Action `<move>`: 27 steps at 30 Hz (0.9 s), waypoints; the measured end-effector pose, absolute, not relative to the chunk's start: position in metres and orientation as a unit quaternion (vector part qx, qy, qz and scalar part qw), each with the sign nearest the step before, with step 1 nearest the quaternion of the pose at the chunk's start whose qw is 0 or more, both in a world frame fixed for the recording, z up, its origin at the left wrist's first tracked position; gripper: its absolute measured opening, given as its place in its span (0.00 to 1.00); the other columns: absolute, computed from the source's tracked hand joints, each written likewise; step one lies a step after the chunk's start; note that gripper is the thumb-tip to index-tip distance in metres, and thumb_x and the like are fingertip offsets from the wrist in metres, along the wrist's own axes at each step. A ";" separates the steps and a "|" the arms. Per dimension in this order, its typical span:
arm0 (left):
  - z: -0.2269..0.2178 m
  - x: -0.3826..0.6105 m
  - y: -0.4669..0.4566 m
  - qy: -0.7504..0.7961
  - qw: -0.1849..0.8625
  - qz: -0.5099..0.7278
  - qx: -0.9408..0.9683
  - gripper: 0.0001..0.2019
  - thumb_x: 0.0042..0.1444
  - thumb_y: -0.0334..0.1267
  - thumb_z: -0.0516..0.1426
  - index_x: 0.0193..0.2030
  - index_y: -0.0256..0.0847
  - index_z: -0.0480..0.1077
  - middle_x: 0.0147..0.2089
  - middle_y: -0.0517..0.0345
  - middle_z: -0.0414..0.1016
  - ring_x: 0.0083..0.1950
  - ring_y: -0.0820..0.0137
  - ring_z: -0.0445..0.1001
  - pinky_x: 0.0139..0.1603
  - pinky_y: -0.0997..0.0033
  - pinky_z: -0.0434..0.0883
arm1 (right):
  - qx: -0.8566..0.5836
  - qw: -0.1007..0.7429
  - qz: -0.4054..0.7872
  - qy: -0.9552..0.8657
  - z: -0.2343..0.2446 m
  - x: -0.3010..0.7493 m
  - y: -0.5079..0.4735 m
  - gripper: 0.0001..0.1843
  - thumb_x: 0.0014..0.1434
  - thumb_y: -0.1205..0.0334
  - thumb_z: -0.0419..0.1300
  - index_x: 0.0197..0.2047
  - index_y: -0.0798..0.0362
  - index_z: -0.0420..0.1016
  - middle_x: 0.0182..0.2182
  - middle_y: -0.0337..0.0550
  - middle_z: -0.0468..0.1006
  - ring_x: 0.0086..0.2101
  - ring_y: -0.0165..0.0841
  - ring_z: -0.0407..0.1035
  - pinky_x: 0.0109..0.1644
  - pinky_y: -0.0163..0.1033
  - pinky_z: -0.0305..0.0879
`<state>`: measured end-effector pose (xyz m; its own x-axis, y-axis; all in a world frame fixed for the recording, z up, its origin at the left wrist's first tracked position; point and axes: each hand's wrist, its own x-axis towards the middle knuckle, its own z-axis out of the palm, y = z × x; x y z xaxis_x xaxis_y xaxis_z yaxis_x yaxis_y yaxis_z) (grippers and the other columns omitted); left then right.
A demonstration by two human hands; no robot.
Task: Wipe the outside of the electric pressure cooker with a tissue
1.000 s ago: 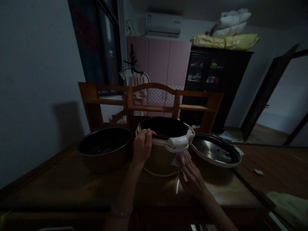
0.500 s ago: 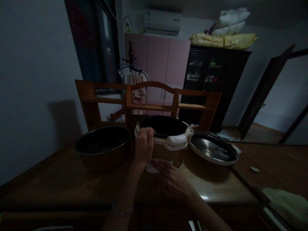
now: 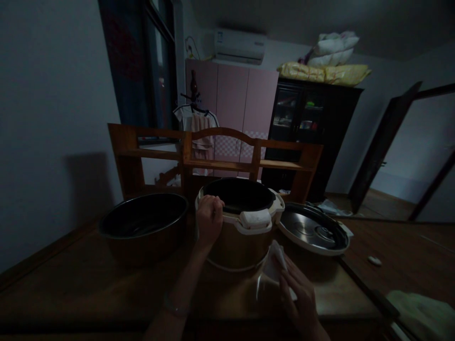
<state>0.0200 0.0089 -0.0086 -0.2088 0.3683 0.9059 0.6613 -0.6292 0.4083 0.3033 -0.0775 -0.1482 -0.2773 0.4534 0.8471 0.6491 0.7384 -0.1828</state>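
A round cooker body (image 3: 238, 244), gold-brown with a white rim and a dark inside, stands on the wooden desk (image 3: 149, 293). My left hand (image 3: 209, 218) is closed over the left front of its rim. In my right hand (image 3: 298, 289) is a white wiping cloth (image 3: 275, 265), pinched at the cooker's lower right front. Left of the cooker sits a wide dark inner pot (image 3: 145, 227). The cooker's lid (image 3: 313, 229) lies on the right with its metal underside facing up.
A wooden shelf rack (image 3: 220, 163) rises behind the cooker. A wall (image 3: 53, 166) borders the desk on the left. To the right, a small white object (image 3: 374, 261) and a pale green cloth or bag (image 3: 419, 312) lie beyond the desk edge.
My right hand has moved the cloth from the cooker's front to its lower right, away from my left hand. My left hand stays on the rim. The view has tilted up slightly.
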 end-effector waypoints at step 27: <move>-0.008 -0.041 0.032 -0.376 -0.013 -0.678 -0.631 0.21 0.68 0.46 0.45 0.27 0.42 0.68 0.33 0.55 0.73 0.43 0.65 0.74 0.55 0.66 0.67 | -0.475 0.608 0.353 -0.529 -0.149 0.319 -0.094 0.26 0.64 0.44 0.57 0.59 0.47 0.76 0.61 0.44 0.72 0.65 0.49 0.62 0.71 0.57 0.51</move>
